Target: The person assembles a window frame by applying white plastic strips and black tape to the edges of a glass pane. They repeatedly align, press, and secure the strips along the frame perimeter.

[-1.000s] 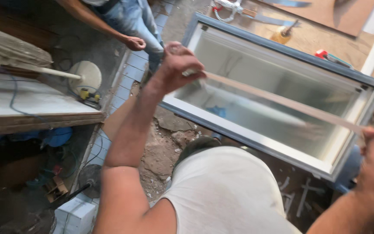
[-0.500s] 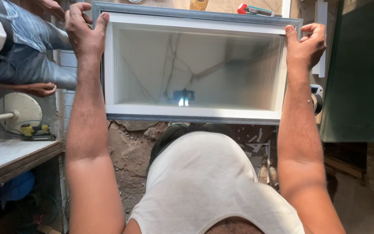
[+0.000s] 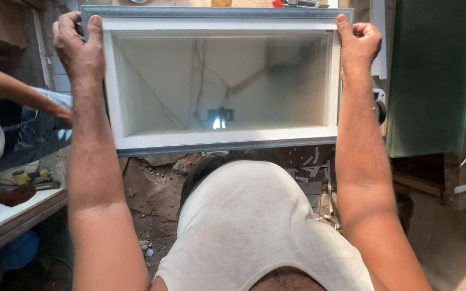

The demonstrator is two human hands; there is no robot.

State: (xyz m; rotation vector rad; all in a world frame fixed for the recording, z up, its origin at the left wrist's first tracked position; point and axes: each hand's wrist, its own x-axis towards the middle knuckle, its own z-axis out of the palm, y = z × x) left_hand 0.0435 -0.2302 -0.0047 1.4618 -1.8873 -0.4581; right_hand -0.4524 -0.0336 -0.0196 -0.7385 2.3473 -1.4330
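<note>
Head view: I'm looking straight down my own arms at a framed glass panel (image 3: 222,81), held up flat in front of me.
Left grip (image 3: 79,46): fingers curled over the frame's top left corner, thumb lying on the white inner edge, clamped on it.
Right grip (image 3: 358,44): wrapped round the top right corner, thumb flat on the front, fingertips hidden behind the frame.
Panel: white inside, grey outer edge, level between both hands, above my white shirt (image 3: 254,226) and the rubble floor (image 3: 155,188).
Glass: hazy, full of reflections; one bright spot near the middle, can't tell what it is.
Cut off: frame's top edge runs close to the picture's border; tools beyond it barely show.
Left side: another person's arm (image 3: 22,94), partly out of shot, above a desk (image 3: 12,207).
Right side: green sheet (image 3: 432,75) standing upright, its top out of view.
</note>
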